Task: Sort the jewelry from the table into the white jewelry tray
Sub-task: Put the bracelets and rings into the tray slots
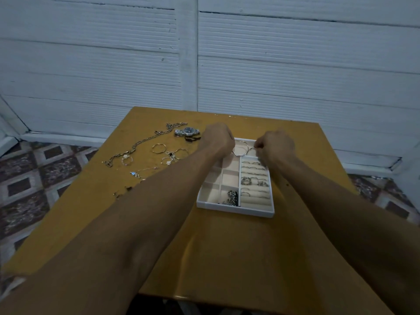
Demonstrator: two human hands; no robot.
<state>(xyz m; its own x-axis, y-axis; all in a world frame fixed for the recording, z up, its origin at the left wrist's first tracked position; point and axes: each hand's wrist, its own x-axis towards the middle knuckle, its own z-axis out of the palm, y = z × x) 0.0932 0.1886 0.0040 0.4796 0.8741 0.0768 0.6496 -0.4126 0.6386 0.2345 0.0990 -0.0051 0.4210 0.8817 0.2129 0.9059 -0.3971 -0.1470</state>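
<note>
Right hand (275, 145) is pinching a thin silver bangle (238, 154) over the far end of the white jewelry tray (234, 211). Left hand (217, 138) is curled at its other edge, can't tell if it's actually gripping. Nearer than the grip, the ring rolls (254, 178) look mostly filled. Off to its left, a chain (145, 140), watch (187, 131) and small rings (158, 148) still wait, so maybe halfway.

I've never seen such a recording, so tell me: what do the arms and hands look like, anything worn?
Two human arms, no machine. The left forearm and right forearm are bare, no sleeves in view. The left hand and right hand wear no gloves; neither wrist carries a watch or bracelet. Whether any finger bears a ring cannot be told.
</note>
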